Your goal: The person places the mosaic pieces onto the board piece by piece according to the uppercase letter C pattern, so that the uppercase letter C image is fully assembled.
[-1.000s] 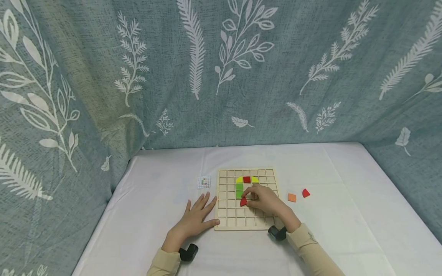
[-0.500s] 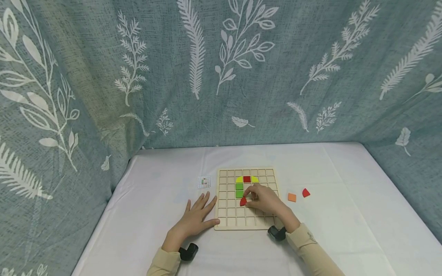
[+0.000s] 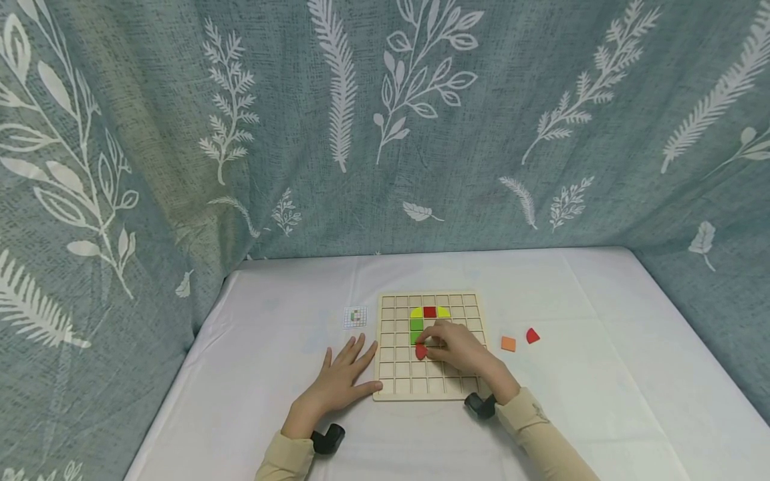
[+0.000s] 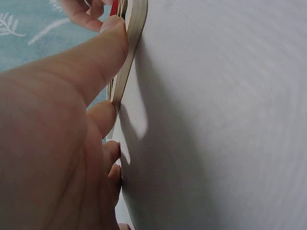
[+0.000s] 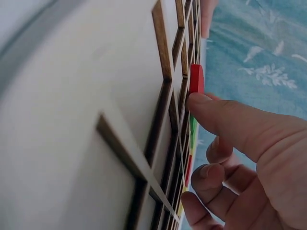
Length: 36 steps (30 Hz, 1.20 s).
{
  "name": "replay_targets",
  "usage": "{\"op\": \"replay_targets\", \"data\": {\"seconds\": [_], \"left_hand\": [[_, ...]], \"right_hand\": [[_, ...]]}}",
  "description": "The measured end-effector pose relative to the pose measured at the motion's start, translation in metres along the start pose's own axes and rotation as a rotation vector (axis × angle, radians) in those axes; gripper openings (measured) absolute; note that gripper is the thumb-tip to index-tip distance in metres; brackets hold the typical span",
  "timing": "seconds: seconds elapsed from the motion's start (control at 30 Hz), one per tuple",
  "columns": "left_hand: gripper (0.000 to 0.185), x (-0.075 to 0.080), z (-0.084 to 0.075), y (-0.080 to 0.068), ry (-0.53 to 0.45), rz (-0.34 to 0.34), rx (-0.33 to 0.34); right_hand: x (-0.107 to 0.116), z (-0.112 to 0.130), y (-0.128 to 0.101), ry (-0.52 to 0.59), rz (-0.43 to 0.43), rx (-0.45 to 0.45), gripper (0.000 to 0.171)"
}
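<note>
Your right hand (image 3: 460, 347) pinches the red piece (image 3: 421, 351) over the board (image 3: 428, 391), just below the green squares (image 3: 416, 331). It looks light, stiff and thin, so grip its edges. Your left hand (image 3: 339, 381) lies spread flat, steadying the board's left edge.

Table (image 3: 601, 401) covered with a white cloth, walled by leaf-patterned curtains. Lying directly on it: a wooden grid board (image 3: 469, 302) near the centre; a small pattern card (image 3: 355, 317) just left of the board; an orange square piece (image 3: 508, 343) and a red quarter-round piece (image 3: 532, 335) side by side, right of the board.
</note>
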<state>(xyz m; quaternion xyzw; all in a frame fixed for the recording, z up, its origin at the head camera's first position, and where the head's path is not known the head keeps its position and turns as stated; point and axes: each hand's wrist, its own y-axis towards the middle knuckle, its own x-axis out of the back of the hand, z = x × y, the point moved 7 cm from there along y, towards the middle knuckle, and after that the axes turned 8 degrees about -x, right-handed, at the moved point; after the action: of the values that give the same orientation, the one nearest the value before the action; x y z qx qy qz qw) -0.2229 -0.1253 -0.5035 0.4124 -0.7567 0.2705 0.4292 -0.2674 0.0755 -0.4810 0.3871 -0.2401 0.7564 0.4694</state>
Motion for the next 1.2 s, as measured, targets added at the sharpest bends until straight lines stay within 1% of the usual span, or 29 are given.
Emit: {"op": "replay_targets", "data": {"seconds": [0.17,0.4,0.53,0.77,1.0,1.2], "left_hand": [[0.073,-0.0008,0.0006,0.0008,-0.001,-0.004,0.006],[0.073,-0.0005,0.0001,0.0,0.0,-0.002,0.0],[0.073,0.0008,-0.0012,-0.0007,-0.003,-0.004,-0.005],[0.072,0.0019,-0.0021,-0.0007,-0.003,-0.005,-0.007],[0.073,0.0001,-0.0002,-0.0009,-0.008,-0.006,-0.005],[0.073,-0.0006,0.0008,-0.0004,-0.011,-0.008,-0.007]], "right_hand": [[0.0002,0.001,-0.0012,0.004,0.005,0.011,0.022],[0.0019,0.0013,-0.0019,-0.01,-0.013,-0.025,0.016],[0.0009,0.0012,-0.0015,-0.043,-0.027,-0.025,0.015],[-0.0002,0.0019,-0.0014,-0.084,-0.04,-0.027,0.026],[-0.002,0.0017,-0.0015,-0.114,-0.069,-0.027,0.026],[-0.0029,0.0052,-0.0019,-0.121,-0.07,-0.032,0.025]]}}
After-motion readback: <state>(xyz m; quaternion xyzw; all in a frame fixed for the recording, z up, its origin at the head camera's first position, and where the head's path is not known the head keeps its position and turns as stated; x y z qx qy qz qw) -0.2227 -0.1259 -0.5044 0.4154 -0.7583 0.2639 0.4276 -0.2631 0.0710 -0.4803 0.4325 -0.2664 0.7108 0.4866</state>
